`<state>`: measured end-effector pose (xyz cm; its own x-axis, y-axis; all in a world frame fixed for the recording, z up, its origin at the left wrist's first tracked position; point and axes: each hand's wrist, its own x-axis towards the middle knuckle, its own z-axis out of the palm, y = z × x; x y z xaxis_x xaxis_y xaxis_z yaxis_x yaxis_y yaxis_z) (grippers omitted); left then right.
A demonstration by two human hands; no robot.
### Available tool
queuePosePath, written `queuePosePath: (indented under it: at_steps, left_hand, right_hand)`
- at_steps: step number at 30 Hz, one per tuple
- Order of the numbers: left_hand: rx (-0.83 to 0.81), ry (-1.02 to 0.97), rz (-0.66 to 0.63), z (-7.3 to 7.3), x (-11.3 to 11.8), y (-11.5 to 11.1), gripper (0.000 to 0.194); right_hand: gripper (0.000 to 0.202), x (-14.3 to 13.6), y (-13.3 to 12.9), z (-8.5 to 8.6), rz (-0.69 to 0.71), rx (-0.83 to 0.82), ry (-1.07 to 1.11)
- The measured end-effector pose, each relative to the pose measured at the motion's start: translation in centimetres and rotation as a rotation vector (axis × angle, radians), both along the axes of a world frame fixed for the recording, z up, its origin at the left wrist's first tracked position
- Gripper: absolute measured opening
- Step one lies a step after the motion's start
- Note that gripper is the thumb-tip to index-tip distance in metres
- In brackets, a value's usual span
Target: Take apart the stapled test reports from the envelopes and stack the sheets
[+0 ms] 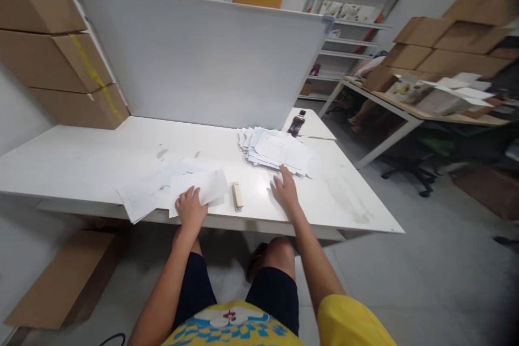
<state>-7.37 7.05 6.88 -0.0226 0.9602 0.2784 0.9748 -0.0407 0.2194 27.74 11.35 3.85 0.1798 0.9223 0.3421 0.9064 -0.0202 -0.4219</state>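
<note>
Loose white sheets [140,198] lie fanned out at the front left of the white table, some jutting past its edge. My left hand [190,206] rests on the right-hand sheets with its fingers apart. A cream stapler [237,196] lies on the tabletop between my two hands. My right hand [286,190] is open near the table surface, its fingertips by the front edge of a thick, uneven pile of papers [279,151]. Nothing shows in the fingers of my right hand.
A whiteboard [203,59] stands along the table's back. Cardboard boxes [81,75] are stacked at the left. A dark bottle [297,124] stands behind the paper pile. At the right, another table [389,98] holds boxes, with metal shelves [357,24] behind.
</note>
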Motion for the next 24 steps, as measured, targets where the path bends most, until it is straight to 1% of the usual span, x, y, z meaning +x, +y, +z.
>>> queuePosePath:
  at_steps: [1,3,6,9,12,14,16,17,18,19,20,21,22,23,24]
  left_hand:
    - [0.002,0.007,-0.021,0.1,-0.1,0.3,0.043]
    - [0.021,0.028,-0.073,0.2,-0.2,0.8,0.039]
    - [0.051,0.077,-0.111,0.3,0.0,1.4,0.041]
    - [0.064,0.114,-0.130,0.3,0.3,1.5,0.040]
    - [0.083,0.111,-0.157,0.4,0.4,1.6,0.039]
    - [0.073,0.090,-0.185,0.7,0.3,1.7,0.038]
    - [0.028,0.016,-0.169,1.3,0.1,1.7,0.038]
    - [0.009,-0.060,-0.121,1.7,0.0,1.5,0.037]
    - [0.010,-0.173,-0.048,2.3,-0.1,1.1,0.037]
    - [0.041,-0.330,0.038,2.9,-0.2,0.5,0.038]
    - [0.095,-0.528,0.115,3.6,-0.1,-0.3,0.040]
    - [0.152,-0.754,0.160,4.1,0.0,-1.3,0.043]
    - [0.201,-0.987,0.173,4.5,0.2,-2.6,0.048]
    - [0.215,-1.203,0.151,4.6,0.5,-4.1,0.050]
    - [0.182,-1.370,0.109,4.5,0.9,-5.6,0.051]
  right_hand:
    - [0.060,-0.3,-1.7,-0.5,-0.022,-0.004,0.069]
    - [0.061,-0.9,-4.6,-1.1,-0.055,-0.066,0.135]
    - [0.060,-2.3,-7.4,-1.5,-0.080,-0.143,0.083]
    - [0.054,-4.1,-9.4,-1.6,-0.125,-0.147,-0.038]
    - [0.051,-5.5,-10.8,-1.7,-0.141,-0.091,-0.070]
    - [0.051,-5.7,-11.3,-1.7,-0.130,-0.073,-0.059]
    - [0.050,-5.4,-11.4,-1.6,-0.125,-0.072,-0.039]
    - [0.050,-5.2,-11.5,-1.5,-0.123,-0.068,-0.013]
    - [0.050,-5.1,-11.7,-1.4,-0.118,-0.056,0.031]
    - [0.050,-5.2,-12.0,-1.3,-0.106,-0.029,0.099]
    - [0.050,-5.6,-12.5,-1.1,-0.085,0.013,0.191]
    - [0.051,-6.3,-13.1,-0.9,-0.057,0.063,0.309]
    - [0.051,-7.4,-14.0,-0.7,-0.017,0.106,0.454]
    - [0.053,-8.8,-15.0,-0.4,0.038,0.137,0.627]
    - [0.055,-10.5,-16.0,-0.2,0.105,0.139,0.825]
